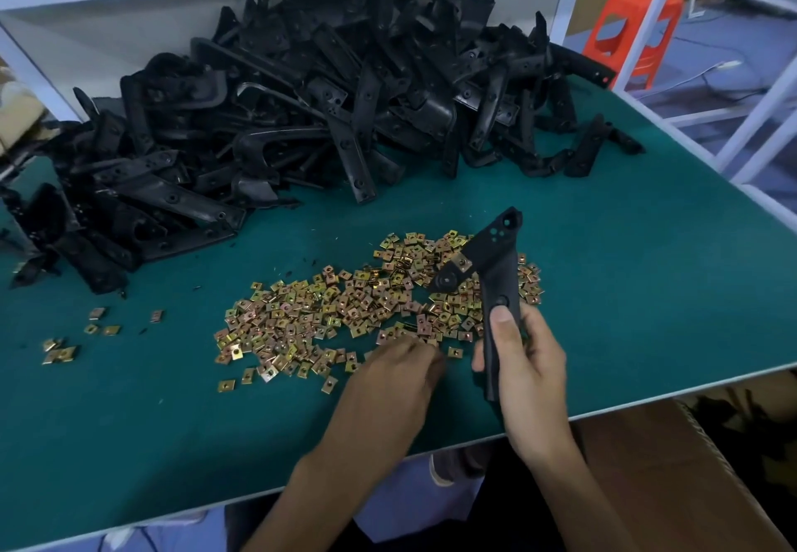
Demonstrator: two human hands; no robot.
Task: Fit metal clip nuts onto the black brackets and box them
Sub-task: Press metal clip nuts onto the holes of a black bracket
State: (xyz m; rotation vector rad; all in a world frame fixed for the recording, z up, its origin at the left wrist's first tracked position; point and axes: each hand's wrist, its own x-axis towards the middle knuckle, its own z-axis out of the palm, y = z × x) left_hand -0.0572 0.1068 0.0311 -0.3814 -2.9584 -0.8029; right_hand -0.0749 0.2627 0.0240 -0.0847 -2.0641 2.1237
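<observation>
Green mat (604, 275) keeps nuts (323, 314) close: your right hand (530, 374) grips a bracket (496, 249) upright for fitting, your blurred left hand (401, 374) touches them, pinching or not unclear.

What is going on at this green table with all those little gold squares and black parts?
A person is fitting small gold-coloured metal clip nuts onto black plastic brackets. The right hand grips one black angled bracket upright above the green table. A fitted clip nut already sits on its side tab. The left hand reaches into the scattered nuts, too blurred to tell whether it has one. A big heap of black brackets lies at the back.
</observation>
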